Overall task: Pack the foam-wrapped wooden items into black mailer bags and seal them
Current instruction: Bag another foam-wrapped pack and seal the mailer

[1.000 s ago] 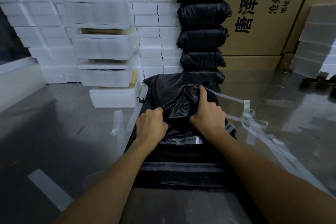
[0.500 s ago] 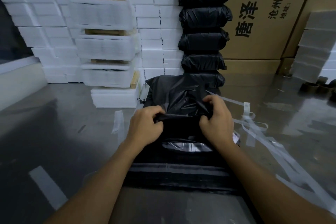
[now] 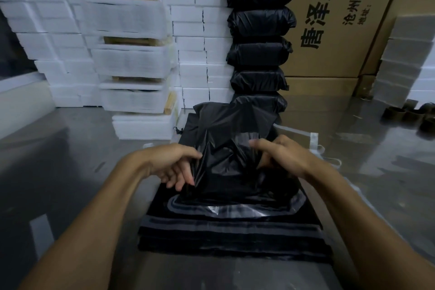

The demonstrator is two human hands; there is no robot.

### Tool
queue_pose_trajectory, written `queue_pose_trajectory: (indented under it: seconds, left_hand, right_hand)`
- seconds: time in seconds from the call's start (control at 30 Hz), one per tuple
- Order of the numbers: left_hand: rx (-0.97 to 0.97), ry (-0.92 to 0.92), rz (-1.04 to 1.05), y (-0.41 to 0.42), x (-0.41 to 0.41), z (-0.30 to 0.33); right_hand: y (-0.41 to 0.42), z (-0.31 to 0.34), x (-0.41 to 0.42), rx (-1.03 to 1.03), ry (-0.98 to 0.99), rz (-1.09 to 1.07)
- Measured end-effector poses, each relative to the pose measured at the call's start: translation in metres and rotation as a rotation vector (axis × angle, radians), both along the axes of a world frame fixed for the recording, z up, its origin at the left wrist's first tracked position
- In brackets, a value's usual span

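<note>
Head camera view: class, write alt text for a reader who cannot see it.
Both hands, left hand and right hand, pinch a crumpled black mailer bag over a flat bag pile on a metal table. Five packed bags are stacked behind, beside white foam blocks.

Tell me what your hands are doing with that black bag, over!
Left hand and right hand both pinching the black mailer bag. Bag sits on the flat bag pile, flap not sealed. Peeled strips lie right, nothing blocking.
</note>
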State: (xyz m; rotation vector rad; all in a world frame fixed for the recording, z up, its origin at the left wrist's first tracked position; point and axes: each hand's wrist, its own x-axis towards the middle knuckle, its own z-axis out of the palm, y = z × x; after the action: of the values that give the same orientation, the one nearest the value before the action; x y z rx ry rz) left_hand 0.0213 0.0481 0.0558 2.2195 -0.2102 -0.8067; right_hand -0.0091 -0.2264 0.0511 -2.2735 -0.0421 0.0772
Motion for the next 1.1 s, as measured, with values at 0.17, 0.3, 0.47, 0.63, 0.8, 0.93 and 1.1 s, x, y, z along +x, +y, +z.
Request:
queue_pose_trajectory:
  seconds: [0.17,0.3,0.47,0.63,0.8,0.93,1.1]
  left_hand:
    - [-0.019,-0.269,0.132,0.004,0.006,-0.001]
    - [-0.092,-0.536,0.287,-0.013,0.006,-0.006]
    - [0.238,-0.795,0.146,-0.024,0.009,-0.039]
    - [0.112,-0.668,0.095,-0.015,0.008,-0.030]
    - [-0.145,-0.364,0.194,0.001,-0.004,-0.007]
    - [-0.442,-0.693,0.538,-0.021,0.003,-0.013]
    - [-0.318,-0.564,0.337,-0.049,0.007,-0.030]
  right_hand:
    - [-0.013,-0.011,0.003,-0.024,-0.101,-0.161]
    - [-0.001,-0.021,0.005,0.256,-0.286,-0.168]
    - [0.012,-0.041,0.009,0.012,-0.288,-0.152]
    - [-0.014,-0.034,0.007,-0.088,-0.366,-0.131]
    - [-0.023,-0.019,-0.003,0.313,-0.286,-0.087]
    - [-0.001,-0.016,-0.003,0.354,-0.453,-0.151]
    - [0.030,-0.026,-0.005,0.052,-0.363,-0.003]
